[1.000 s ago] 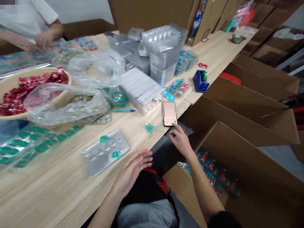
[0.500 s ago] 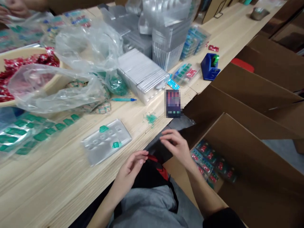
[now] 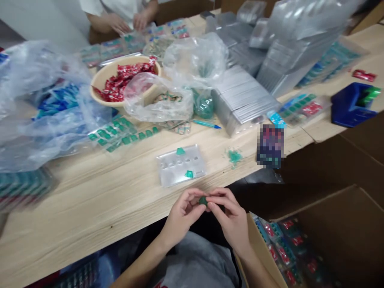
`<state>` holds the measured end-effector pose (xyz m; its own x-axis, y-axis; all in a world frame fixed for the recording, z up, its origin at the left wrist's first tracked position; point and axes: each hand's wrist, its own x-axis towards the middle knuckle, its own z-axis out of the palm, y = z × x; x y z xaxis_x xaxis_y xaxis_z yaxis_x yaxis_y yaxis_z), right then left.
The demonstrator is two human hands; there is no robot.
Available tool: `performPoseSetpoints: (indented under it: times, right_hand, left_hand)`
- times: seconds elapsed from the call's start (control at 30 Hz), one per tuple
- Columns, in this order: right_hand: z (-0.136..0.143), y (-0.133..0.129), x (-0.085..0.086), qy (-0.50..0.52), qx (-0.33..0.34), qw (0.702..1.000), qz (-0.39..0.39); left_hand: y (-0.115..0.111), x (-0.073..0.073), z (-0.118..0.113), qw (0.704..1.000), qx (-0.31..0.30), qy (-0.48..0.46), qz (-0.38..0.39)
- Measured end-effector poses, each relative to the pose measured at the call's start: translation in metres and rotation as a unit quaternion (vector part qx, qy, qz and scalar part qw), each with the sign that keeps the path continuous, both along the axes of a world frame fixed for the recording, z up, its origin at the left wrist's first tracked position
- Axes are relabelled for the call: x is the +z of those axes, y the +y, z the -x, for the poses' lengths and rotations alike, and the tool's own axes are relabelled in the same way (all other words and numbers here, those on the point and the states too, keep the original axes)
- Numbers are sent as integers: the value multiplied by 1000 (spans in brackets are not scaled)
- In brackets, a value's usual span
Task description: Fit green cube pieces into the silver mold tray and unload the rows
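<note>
Low in front of the table edge, my left hand [image 3: 181, 216] and my right hand [image 3: 231, 218] meet at the fingertips. Both pinch a small dark green piece [image 3: 203, 201], partly covered by the fingers; its kind is unclear. Just beyond them a clear plastic blister tray [image 3: 168, 176] lies on the table. One translucent green piece [image 3: 180, 151] sits at its far edge, and another green piece [image 3: 189, 174] sits near its front. To the right of the tray is a little heap of green crumbs [image 3: 234, 156].
Behind the tray stand a bowl of red packets [image 3: 94, 90], a blue pen [image 3: 207, 124] and stacked plastic trays [image 3: 244, 100]. A blue tape dispenser [image 3: 345, 106] is at right. Below it, a cardboard box [image 3: 339, 216] holds filled packs. Another person's hands [image 3: 120, 24] work across the table.
My hands, apart before, have come together, and the green piece now shows between their fingertips. The view has swung left, bringing the co-worker and blue packets into sight.
</note>
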<state>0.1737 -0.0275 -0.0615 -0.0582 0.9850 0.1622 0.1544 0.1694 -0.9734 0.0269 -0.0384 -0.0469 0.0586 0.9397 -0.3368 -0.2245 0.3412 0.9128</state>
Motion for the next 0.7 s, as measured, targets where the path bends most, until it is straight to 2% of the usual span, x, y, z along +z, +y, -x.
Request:
performPoseSetpoints:
  times: [0.07,0.13,0.23,0.33,0.47,0.57,0.63,0.7]
  right_hand:
    - [5,4,5,-91,4,991,-102]
    - [13,8,9,-179,14,962,-205]
    - [27,13,13,-256,22,921,-293]
    - [31,20,15,-266,-4,920,-286]
    - [12,47,8,-246,-104,936,-230]
    - [-2,77,-3,-333,-70,910,-237]
    - [-5,93,-10,-377,-53,893,-240]
    - [-4,100,-15,-380,-50,893,-235]
  left_hand:
    - [-4,-1,7,999,14,29,-30]
    - [-7,-1,14,994,31,75,-75]
    - [-9,0,22,979,53,130,-149]
    - [-11,3,33,971,81,127,-188]
    - [-6,2,65,981,97,86,-143]
    - [11,-5,95,977,102,139,-127]
    - [30,-15,111,950,124,229,-173]
    - [50,-26,120,889,131,349,-266]
